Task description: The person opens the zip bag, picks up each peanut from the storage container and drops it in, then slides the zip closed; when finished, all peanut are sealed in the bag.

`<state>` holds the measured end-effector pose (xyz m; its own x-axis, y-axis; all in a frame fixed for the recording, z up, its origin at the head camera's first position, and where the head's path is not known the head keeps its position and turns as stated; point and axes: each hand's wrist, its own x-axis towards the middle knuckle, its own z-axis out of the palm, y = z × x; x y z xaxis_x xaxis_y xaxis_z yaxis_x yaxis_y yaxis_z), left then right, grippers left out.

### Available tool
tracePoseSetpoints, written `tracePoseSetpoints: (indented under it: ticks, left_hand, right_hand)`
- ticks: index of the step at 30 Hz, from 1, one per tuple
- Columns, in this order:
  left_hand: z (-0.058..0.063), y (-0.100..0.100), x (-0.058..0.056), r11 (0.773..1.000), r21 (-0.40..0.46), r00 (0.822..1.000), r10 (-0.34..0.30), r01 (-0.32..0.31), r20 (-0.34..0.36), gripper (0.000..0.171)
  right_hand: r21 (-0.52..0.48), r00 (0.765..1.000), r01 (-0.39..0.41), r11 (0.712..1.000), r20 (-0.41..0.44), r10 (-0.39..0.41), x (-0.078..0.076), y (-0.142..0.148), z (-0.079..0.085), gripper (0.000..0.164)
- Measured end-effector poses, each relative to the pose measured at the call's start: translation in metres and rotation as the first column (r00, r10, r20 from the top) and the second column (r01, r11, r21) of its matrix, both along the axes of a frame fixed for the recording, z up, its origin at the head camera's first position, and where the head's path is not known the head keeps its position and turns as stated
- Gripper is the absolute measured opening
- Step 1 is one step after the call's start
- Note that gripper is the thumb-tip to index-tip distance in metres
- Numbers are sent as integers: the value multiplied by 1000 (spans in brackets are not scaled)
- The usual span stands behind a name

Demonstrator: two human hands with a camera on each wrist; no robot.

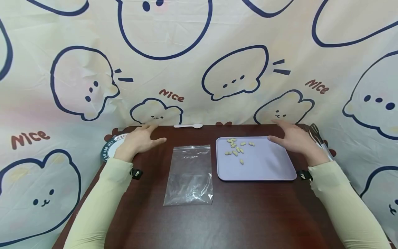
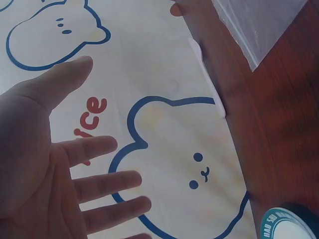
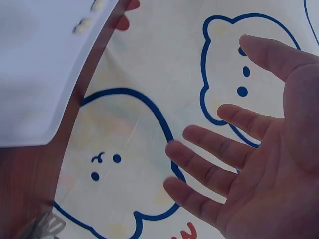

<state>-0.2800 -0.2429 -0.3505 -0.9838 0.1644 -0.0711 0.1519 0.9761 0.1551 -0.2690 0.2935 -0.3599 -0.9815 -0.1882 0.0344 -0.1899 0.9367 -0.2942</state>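
Observation:
My left hand (image 1: 139, 141) hovers over the back left of the table with its fingers spread, holding nothing. Below it, partly hidden by the wrist, lies a round green-and-white plate (image 1: 107, 149). Over the back right corner of a lilac tray (image 1: 264, 166) my right hand (image 1: 295, 137) is held up, fingers apart and palm bare in the right wrist view. Several peanuts (image 1: 237, 149) are scattered on the tray's left half. Between the hands a clear zip bag (image 1: 189, 176) lies flat, its zip edge towards the back.
A white plastic spoon (image 1: 188, 126) lies along the table's back edge. Metal utensils, among them a whisk (image 1: 315, 130), are at the right edge, partly behind the right wrist. A printed cloth (image 1: 192, 76) hangs behind and around the dark wooden table (image 1: 242, 214).

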Motion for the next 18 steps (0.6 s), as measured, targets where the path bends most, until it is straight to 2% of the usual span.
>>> tracePoseSetpoints:
  ticks: [4,10,18]
  left_hand:
    - [-2,1,0,999,35,1000,-25,25,18,86]
    - [-4,2,3,984,158,992,-98,85,74,68]
    - [-13,4,6,969,232,990,-109,84,95,63]
  right_hand:
    - [-63,1000,-4,998,17,5,2,-8,-1,79]
    - [-141,999,-16,990,47,22,3,-19,-7,74]
    - [-175,994,-91,980,36,99,0,-34,-16,63]
